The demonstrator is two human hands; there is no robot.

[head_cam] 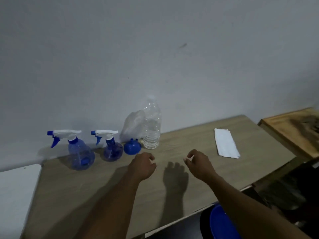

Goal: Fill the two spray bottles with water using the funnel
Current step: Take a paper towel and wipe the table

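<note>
Two blue spray bottles with white trigger heads stand at the back left of the table, a larger one [80,156] and a smaller one [112,149] to its right. A blue funnel [132,146] lies upside down beside them. A clear plastic water bottle [151,128], partly filled, stands right of the funnel. My left hand [142,165] hovers over the table in front of the funnel, fingers loosely curled, holding nothing. My right hand [198,163] hovers a short way to the right, fingers also curled and empty.
The wooden table [86,190] stands against a pale wall. A folded white cloth [226,144] lies at the right. A crumpled plastic bag [133,125] leans behind the water bottle. A wooden board [293,128] sits beyond the right edge. A blue round object [221,223] shows below the front edge.
</note>
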